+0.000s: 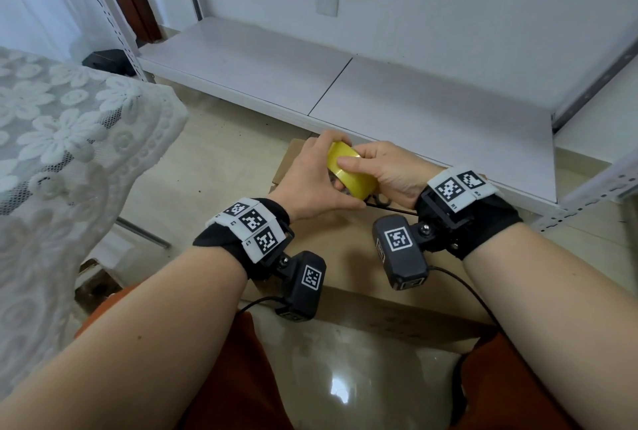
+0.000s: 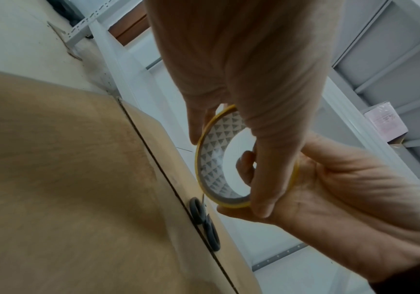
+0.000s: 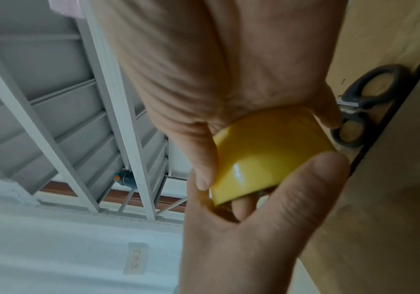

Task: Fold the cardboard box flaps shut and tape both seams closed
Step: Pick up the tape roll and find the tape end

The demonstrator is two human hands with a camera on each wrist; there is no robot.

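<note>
Both of my hands hold a yellow tape roll [image 1: 348, 172] just above the brown cardboard box [image 1: 345, 240]. My left hand [image 1: 312, 176] grips the roll from the left, fingers over its far rim and thumb under it. The right hand [image 1: 388, 169] grips it from the right, with the thumb lying on the glossy outer face. The left wrist view shows the roll [image 2: 210, 159] edge-on with its patterned core, above the box top [image 2: 65, 179] whose flaps lie flat along a dark seam. In the right wrist view the roll [image 3: 266, 155] sits between both thumbs.
Black-handled scissors [image 2: 203, 220] lie on the box top beside the seam, right under the roll. A low white shelf [image 1: 310, 74] runs behind the box. A lace-covered table [image 1: 69, 139] stands at the left, a metal rack post [image 1: 587, 188] at the right.
</note>
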